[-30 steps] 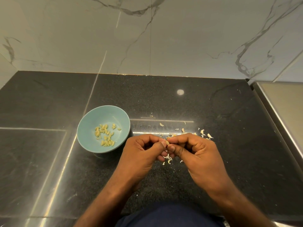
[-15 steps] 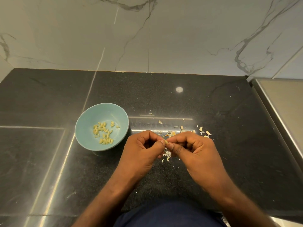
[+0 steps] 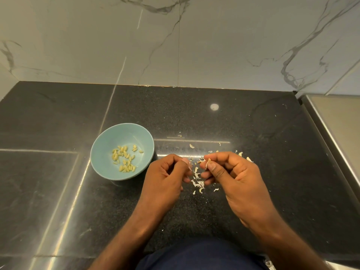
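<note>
The right hand (image 3: pixel 237 182) pinched a seed (image 3: pixel 208 162) in its fingers above the bench (image 3: pixel 78 201), the left hand (image 3: pixel 165 180) curled, hold unclear; a slack pinch risked losing the seed among the husks (image 3: pixel 197 184).

My black counter (image 3: pixel 58 117), mid-job.
A blue bowl (image 3: pixel 120 133) stands on it; just right of the bowl, pale husk scraps (image 3: pixel 198 183) lie scattered over the stone.
</note>
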Demonstrator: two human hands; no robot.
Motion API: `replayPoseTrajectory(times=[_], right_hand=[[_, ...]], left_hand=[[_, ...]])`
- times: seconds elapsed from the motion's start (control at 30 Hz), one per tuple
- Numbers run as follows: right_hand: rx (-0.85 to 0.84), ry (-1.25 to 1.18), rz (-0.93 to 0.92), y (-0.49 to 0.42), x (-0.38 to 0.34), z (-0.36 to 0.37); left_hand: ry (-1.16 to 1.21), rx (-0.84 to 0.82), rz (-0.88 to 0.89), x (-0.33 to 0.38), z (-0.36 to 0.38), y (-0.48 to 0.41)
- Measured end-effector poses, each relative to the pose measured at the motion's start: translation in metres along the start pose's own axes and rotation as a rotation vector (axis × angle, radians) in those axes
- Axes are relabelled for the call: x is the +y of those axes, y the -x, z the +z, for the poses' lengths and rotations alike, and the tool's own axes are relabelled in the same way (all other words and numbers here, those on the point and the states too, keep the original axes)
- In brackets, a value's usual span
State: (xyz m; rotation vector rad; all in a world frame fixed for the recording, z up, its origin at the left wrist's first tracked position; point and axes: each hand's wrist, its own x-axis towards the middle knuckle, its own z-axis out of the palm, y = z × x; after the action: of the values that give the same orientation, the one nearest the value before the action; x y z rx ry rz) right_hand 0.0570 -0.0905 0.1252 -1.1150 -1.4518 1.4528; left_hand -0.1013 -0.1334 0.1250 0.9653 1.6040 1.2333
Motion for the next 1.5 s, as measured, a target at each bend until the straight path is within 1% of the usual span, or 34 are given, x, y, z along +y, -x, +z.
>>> replayPoseTrajectory(times=[0.1,0.2,0.33,0.67,0.77,0.9,1.13,1.2,1.33,1.4,1.5], right_hand=[[-0.003,0.127,-0.050,0.0024,0.0000,-0.0020],[-0.034,0.218,-0.097,0.0040,0.0025,-0.0034],[-0.040,0.223,-0.114,0.0052,0.0012,-0.0055],[-0.050,0.247,-0.181,0.0065,0.0008,-0.0051],[-0.045,0.229,-0.171,0.0064,0.0022,-0.0050],[-0.043,0.134,-0.142,0.0064,0.0024,-0.0022],[-0.041,0.015,-0.055,0.0060,0.0021,0.0025],[-0.043,0.049,-0.052,0.0064,0.0013,0.0030],[-0.060,0.238,-0.107,0.0051,-0.0013,-0.0019],[-0.088,0.220,-0.075,0.0045,-0.0033,-0.0033],[-0.095,0.090,-0.013,0.0054,-0.0039,-0.0014]], left_hand=[[-0.037,-0.058,0.034,0.0017,-0.0016,0.0009],[0.019,-0.127,0.014,0.0057,0.0006,0.0033],[0.075,-0.174,-0.006,0.0081,-0.0003,0.0045],[0.146,-0.206,-0.030,0.0060,-0.0030,0.0041],[0.177,-0.205,-0.048,0.0054,-0.0029,0.0040],[0.254,-0.197,-0.096,0.0043,-0.0023,0.0039],[0.366,-0.197,-0.191,0.0058,-0.0031,0.0047],[0.363,-0.187,-0.188,0.0063,-0.0019,0.0051],[0.326,-0.157,-0.156,0.0064,0.0007,0.0049],[0.278,-0.149,-0.131,0.0060,0.0013,0.0046],[0.235,-0.150,-0.109,0.0053,0.0013,0.0043]])
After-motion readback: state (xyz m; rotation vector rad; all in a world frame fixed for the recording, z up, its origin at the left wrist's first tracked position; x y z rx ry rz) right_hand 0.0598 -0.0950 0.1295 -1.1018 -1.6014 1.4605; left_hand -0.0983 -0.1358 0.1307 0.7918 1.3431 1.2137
